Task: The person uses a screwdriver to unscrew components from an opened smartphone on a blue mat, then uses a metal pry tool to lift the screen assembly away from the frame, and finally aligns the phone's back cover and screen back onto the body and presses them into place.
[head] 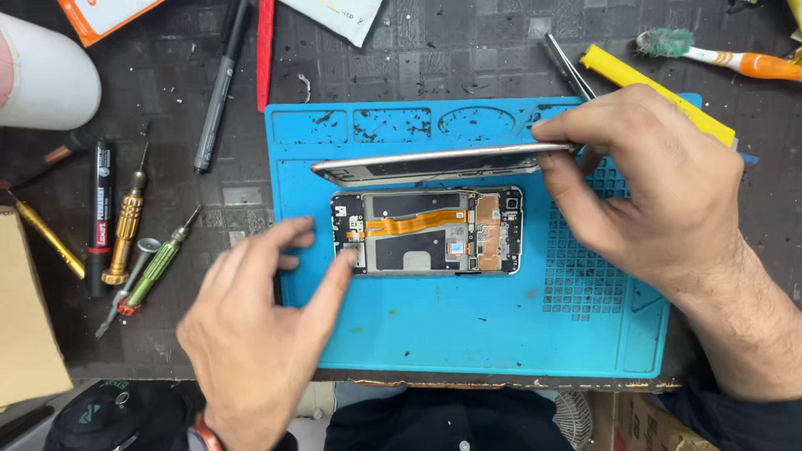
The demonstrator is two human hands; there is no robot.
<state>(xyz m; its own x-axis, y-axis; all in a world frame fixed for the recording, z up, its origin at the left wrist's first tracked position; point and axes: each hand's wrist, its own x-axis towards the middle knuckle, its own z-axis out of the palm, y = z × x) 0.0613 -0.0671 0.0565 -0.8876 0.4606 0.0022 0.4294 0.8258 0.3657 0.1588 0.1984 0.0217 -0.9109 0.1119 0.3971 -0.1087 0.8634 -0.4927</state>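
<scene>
Item 1, far left: a white rounded object (38, 79) was recorded at the 10 o'clock corner of the view, with a cardboard box (25, 326) below it at 8 o'clock.

Item 2: a row of tools was laid on the dark work surface (468, 58) at 9 o'clock: a black marker (100, 213), a gold-handled screwdriver (127, 225) and a green-handled screwdriver (159, 263). A long black pen (219, 92) and a red strip (266, 50) were noted towards 11 o'clock.

Item 3: the left hand (251, 334) was seen at 7 o'clock, blurred, spread open and gripping nothing; its thumb tip was placed at the left end of the opened phone body (426, 230).

Item 4: the opened phone body was lying flat at the centre of the blue repair mat (484, 326), its orange flex cable (413, 222) and circuit board exposed.

Item 5: a thin phone panel (434, 161), seen edge-on, was held tilted just above the body, at 12 o'clock from it.

Item 6: the right hand (652, 192) was recorded at 3 o'clock, closed in a pinch on the right end of the panel.

Item 7: tweezers (568, 67), a yellow pry tool (656, 92) and a worn toothbrush with an orange-and-white handle (718, 54) were listed at 1 to 2 o'clock.
</scene>
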